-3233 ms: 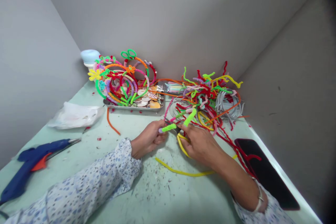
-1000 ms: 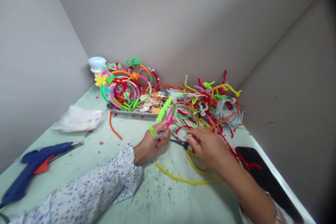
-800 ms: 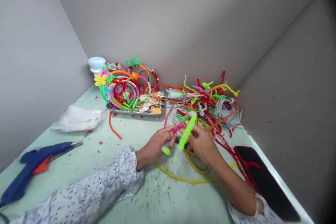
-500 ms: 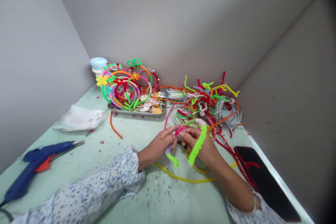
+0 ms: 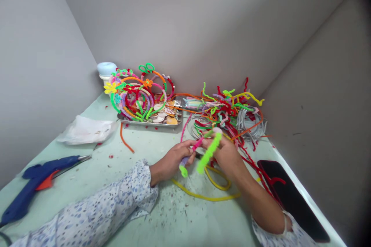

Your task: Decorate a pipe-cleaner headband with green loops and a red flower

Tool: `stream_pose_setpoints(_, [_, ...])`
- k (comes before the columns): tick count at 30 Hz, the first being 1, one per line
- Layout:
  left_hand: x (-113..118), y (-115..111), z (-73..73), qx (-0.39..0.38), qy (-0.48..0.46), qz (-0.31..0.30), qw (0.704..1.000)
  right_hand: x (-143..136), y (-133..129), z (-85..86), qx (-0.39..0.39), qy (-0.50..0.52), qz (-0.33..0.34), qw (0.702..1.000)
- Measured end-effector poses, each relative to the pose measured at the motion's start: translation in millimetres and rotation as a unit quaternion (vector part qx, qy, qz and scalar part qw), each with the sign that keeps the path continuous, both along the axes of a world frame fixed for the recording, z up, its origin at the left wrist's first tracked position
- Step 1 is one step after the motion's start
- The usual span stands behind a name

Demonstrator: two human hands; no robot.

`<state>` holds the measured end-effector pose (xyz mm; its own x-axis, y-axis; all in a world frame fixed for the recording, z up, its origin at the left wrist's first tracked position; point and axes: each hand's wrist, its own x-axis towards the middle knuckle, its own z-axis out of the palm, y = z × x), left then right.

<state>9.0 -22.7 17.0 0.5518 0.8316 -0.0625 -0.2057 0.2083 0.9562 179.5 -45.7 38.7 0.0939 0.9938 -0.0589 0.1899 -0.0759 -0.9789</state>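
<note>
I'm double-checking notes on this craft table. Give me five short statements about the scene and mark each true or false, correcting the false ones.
1. The left hand holds the multicoloured band. True.
2. A red strand lies partly over the phone. True.
3. The blue glue gun lies right beside the phone. False: it lies at the far left side of the table.
4. Shells lie in the metal tray. True.
5. The right hand is holding the white packet. False: the packet lies on the table at the left, and the right hand is at the band.
</note>
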Motion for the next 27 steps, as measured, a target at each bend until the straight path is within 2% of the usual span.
stream_pose_setpoints(3, [1.4,-1.6,4.3,-0.063,-0.001,-0.066,0.996,-1.5,0.5,-7.0,0.02,0.021,-0.01,1.0])
stream_pose_setpoints(13, [1.2,2.2,3.1,-0.128,-0.048,-0.075,0.988,1.6,-1.4,-11.2,0.076,-0.049,-0.067,0.994])
stream_pose_setpoints(19, [1.5,2.8,-0.2,-0.11,-0.028,-0.071,0.991,3.8,-1.1,-11.0,0.098,-0.06,-0.092,0.989])
stream_pose_setpoints(27, [0.3,6.4,-5.2,-0.07,-0.023,-0.043,0.996,3.5,-4.6,-2.1,0.117,-0.057,-0.044,0.99])
